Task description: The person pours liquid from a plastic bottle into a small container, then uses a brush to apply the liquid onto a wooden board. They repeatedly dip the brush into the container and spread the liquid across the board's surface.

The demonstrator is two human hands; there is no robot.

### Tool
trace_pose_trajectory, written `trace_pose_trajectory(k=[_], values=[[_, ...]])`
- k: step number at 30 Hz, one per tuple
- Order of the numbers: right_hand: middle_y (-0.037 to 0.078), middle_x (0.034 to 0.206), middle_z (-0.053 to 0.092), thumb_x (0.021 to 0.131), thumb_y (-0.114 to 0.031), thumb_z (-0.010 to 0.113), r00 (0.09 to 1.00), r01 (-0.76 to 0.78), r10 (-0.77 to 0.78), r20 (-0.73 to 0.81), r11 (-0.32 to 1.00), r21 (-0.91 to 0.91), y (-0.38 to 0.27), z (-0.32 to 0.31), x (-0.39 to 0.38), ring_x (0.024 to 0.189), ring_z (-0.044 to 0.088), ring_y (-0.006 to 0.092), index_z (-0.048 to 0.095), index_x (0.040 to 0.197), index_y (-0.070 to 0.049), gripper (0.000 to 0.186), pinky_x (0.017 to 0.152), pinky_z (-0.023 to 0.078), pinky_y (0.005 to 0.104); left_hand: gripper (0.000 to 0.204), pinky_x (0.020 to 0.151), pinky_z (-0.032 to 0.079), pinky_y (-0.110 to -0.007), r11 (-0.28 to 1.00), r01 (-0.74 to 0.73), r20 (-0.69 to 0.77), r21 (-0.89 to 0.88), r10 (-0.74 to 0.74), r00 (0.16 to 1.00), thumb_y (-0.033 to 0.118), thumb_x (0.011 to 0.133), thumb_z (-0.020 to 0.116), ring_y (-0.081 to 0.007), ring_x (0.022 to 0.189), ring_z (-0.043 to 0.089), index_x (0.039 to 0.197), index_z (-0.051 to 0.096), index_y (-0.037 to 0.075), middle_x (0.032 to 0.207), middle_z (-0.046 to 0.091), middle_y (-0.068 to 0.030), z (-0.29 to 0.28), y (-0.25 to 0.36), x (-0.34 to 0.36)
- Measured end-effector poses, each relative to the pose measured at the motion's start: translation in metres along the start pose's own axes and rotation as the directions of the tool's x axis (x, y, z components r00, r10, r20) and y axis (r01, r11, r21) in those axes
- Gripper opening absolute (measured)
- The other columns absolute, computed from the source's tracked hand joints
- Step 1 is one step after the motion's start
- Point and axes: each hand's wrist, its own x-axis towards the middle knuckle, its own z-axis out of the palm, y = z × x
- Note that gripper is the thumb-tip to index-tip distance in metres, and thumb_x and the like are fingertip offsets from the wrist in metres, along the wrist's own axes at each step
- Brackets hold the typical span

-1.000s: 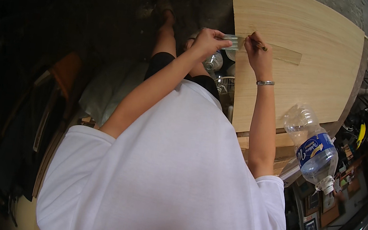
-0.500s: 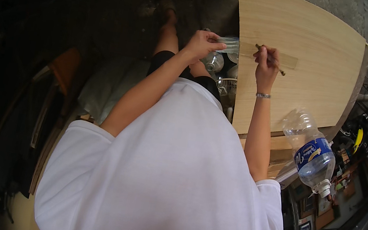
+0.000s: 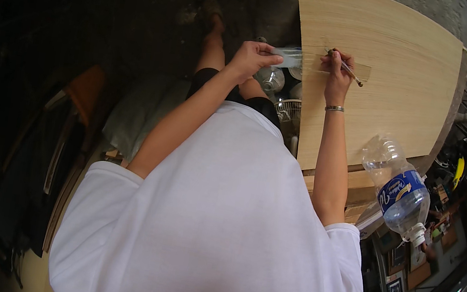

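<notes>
My left hand [image 3: 254, 59] pinches a clear, flat strip [image 3: 289, 56] between thumb and fingers, just off the left edge of a pale wooden board [image 3: 386, 120]. A see-through strip [image 3: 360, 72] also lies flat on the board, partly under my right hand. Whether the two are one piece, I cannot tell. My right hand [image 3: 338, 71] is closed round a slim pen-like tool [image 3: 348, 72] with a dark rounded end and a brownish tip, held slanting over the strip. A metal band circles the right wrist.
A large clear plastic bottle [image 3: 398, 187] with a blue label lies at the board's near right corner. Below the board's left edge are clear bottles [image 3: 272, 80] and a whitish basket [image 3: 289, 109]. Dark clutter with yellow parts [image 3: 459, 169] stands at the right.
The tool in my right hand has tilted a little, its brownish tip shifting slightly upward. My left hand stays nearly in place, with the strip at a slightly different angle.
</notes>
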Motion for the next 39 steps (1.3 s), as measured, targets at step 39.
trace_pose_trajectory(k=[39], values=[[0.007,0.084,0.071,0.102,-0.014,0.061,0.989,0.124,-0.078,0.129,0.908,-0.399,-0.025,-0.006,-0.027,0.073,0.065,0.0090,0.060,0.097,0.000,0.015,0.062,0.051,0.0226,0.031,0.076,0.054,-0.024,0.998,-0.038,-0.037,0.042,0.039,0.999,0.012,0.084,0.081,-0.0129,0.083,0.069,0.106,0.070,-0.007,0.095,0.074,-0.0097,0.013,0.006,-0.004]])
